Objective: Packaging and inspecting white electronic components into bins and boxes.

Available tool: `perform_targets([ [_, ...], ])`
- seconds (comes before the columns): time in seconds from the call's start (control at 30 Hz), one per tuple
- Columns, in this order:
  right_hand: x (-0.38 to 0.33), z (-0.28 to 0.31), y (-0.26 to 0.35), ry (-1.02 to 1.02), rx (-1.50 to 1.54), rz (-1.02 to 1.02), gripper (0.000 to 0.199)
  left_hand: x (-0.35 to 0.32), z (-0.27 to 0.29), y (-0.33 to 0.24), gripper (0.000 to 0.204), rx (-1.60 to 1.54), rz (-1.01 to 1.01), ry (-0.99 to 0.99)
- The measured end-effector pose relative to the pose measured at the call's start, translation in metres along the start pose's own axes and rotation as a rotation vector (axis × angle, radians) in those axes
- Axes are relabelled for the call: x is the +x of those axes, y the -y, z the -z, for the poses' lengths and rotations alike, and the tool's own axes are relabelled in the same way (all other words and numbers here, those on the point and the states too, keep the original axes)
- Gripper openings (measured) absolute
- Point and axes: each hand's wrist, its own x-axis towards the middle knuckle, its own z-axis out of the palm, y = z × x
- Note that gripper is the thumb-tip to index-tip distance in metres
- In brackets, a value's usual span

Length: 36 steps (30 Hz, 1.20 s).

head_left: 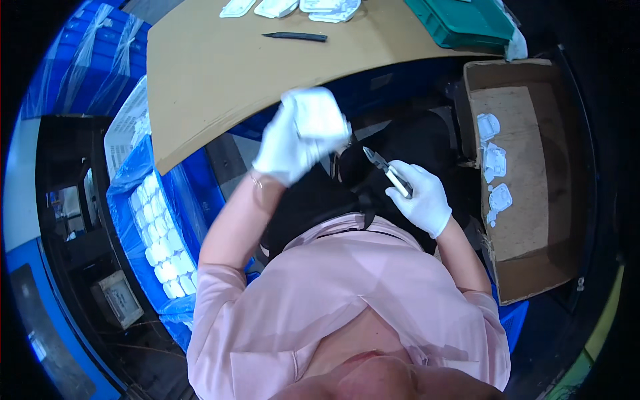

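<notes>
My left hand [280, 152], in a white glove, is closed on a white plastic part [319, 112] with rounded corners. It is held up in front of the table's near edge and is slightly blurred. Lower and to the right, my gloved right hand [425, 201] grips a pair of cutting pliers [379, 161], their grey jaws pointing up and left. The pliers and the white part are apart. Part of the pliers' handles is hidden inside my right hand.
On the brown tabletop [213, 73] lie a dark slim knife-like tool [295, 37], white parts [327, 8] and a green crate [460, 23]. At left, a blue-lined bin [127, 200] holds several white parts. At right, a cardboard box [527, 260] contains small white pieces [495, 162].
</notes>
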Motion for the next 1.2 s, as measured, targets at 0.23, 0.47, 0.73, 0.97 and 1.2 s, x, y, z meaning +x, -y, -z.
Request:
perform_targets([
  [0.23,-0.003,0.009,-0.012,-0.146,-0.009,0.039,0.041,0.081,-0.029,-0.082,0.057,-0.015,-0.352,-0.206],
  [0.47,-0.031,0.073,-0.099,-0.481,-0.166,-0.408,0.042,0.030,0.047,0.025,0.037,0.621,0.005,-0.109],
  [0.73,-0.030,0.095,-0.252,-0.428,-0.192,-0.958,0.056,-0.020,0.101,0.087,0.033,0.707,0.270,-0.214],
  [0.97,-0.023,0.066,-0.311,-0.332,-0.264,-1.264,0.048,-0.014,0.076,0.079,0.034,0.872,0.211,-0.152],
  [1.2,-0.043,0.086,-0.239,-0.896,-0.112,-0.827,0.034,-0.013,0.067,0.081,0.036,0.724,0.267,-0.102],
])
